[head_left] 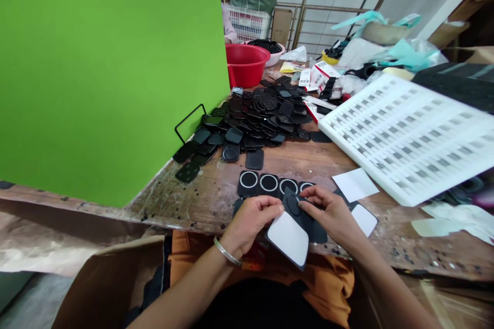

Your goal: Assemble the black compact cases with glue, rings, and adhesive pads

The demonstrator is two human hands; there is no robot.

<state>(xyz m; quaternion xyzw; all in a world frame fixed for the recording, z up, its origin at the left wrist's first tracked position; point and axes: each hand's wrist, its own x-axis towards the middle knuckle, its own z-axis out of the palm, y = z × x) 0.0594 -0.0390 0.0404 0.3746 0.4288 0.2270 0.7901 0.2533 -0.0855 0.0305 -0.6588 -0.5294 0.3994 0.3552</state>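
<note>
While gripped between left hand (pixel 252 218) and right hand (pixel 328 213), black pad (pixel 299 214) with white backing (pixel 288 239)

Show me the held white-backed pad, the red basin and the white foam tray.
white-backed pad (pixel 288 239): head view, on its white backing.
red basin (pixel 245 74): head view, on its front wall.
white foam tray (pixel 411 196): head view, on its near corner rim.

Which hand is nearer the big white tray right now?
Right. The right hand sits just left of the white tray; the left hand is farther left, beyond the black pad both hold.
</note>
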